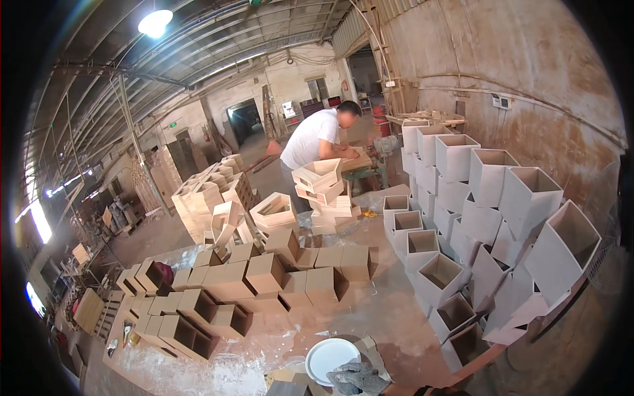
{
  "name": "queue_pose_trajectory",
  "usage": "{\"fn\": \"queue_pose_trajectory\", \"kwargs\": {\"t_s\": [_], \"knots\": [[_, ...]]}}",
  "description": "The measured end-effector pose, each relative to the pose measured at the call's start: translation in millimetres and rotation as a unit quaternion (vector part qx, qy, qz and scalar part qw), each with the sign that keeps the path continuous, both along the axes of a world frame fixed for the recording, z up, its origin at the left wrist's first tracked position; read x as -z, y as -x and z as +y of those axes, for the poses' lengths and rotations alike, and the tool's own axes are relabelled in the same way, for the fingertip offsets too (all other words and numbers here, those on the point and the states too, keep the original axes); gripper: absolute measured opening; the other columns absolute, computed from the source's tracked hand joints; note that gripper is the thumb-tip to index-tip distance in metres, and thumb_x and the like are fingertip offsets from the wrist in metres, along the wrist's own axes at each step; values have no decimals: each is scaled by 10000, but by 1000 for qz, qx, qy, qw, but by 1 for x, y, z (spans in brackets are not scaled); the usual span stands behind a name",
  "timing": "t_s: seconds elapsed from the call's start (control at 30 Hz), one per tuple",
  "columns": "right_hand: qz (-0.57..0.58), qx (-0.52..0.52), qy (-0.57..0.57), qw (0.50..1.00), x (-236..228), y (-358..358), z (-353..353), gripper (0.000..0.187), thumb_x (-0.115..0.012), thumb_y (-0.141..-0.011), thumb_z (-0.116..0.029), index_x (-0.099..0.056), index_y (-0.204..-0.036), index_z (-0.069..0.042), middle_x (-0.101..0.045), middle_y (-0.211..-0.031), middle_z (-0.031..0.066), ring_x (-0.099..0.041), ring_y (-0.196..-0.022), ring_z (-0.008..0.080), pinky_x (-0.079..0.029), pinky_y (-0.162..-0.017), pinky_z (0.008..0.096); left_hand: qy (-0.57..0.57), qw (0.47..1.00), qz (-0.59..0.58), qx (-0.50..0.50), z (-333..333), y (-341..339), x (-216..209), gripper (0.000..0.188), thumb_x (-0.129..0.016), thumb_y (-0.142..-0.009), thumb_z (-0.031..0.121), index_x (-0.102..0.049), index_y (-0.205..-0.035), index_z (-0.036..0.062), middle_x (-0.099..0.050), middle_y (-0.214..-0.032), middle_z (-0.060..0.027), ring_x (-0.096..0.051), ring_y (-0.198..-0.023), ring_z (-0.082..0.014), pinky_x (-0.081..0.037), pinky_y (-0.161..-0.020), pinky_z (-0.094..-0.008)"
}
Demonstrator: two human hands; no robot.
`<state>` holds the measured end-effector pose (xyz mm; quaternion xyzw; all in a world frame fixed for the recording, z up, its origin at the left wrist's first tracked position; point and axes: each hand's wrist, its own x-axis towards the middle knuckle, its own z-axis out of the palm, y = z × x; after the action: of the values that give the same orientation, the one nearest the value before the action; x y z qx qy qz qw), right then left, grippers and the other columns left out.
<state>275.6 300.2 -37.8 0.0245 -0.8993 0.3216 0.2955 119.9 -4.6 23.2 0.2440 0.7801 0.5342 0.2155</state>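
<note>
My right hand [360, 379], in a grey glove, is at the lower edge beside a round white tub [332, 358]. Its fingers look bunched together over the tub's near right rim; whatever they may hold is hidden. The inside of the tub looks pale and smooth. A flat piece of brown cardboard [374, 356] lies by the tub. Left of it, a brown box [288, 388] is cut off by the frame edge. My left hand is out of view.
Brown open-ended boxes [228, 280] stand in rows ahead and left. Stacked whitish boxes [456, 198] rise on the right. Behind are pale wooden frames [320, 181] and a co-worker in a white shirt [310, 140], bent over a bench [360, 173]. White smears mark the surface [264, 356].
</note>
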Motion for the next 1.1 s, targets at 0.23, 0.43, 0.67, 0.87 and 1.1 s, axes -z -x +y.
{"fn": "queue_pose_trajectory", "kwargs": {"t_s": [0.23, 0.43, 0.67, 0.87, 1.1], "knots": [[-35, 18, -74, 996, 4, 2, -7, 348, -507, -823, -138, -637, -1146, -138, -561, -1225, 43, -477, -1143, 251, -379, -1006, 389, -40, 998, -44, 0, -4, 2, -3, 295, -465, -890, 79, -621, -1134, 29, -615, -731, -99, -574, -692, -190, -488, -651, -332], [-36, 13, -79, 996, -15, 4, -12, 340, -520, -818, -144, -630, -1139, -124, -563, -1211, 52, -493, -1125, 248, -393, -989, 390, -89, 993, -80, -8, -10, -1, -6, 281, -475, -888, 80, -629, -1116, 21, -622, -735, -105, -579, -695, -195, -488, -651, -332], [-46, 21, -88, 995, -23, 3, -17, 333, -534, -813, -151, -623, -1131, -107, -566, -1194, 62, -510, -1105, 246, -408, -969, 392, -106, 990, -83, 40, -16, -12, -23, 259, -539, -903, 212, -668, -866, -9, -642, -754, -93, -589, -708, -193, -475, -633, -333], [-60, 17, -99, 993, -31, -6, -28, 330, -547, -809, -157, -617, -1125, -93, -568, -1180, 71, -526, -1088, 243, -421, -952, 393, -68, 986, -148, 39, -23, -13, -18, 284, -558, -894, 246, -662, -799, -1, -638, -714, -94, -587, -686, -182, -469, -622, -332], [-104, -1, -167, 980, -108, 8, -65, 329, -562, -803, -164, -610, -1117, -77, -571, -1163, 81, -544, -1068, 241, -437, -932, 394, 22, 912, 384, 141, -51, 27, 79, 178, -570, -868, 186, -683, -883, 50, -667, -864, -117, -621, -826, -174, -486, -749, -331]]}}
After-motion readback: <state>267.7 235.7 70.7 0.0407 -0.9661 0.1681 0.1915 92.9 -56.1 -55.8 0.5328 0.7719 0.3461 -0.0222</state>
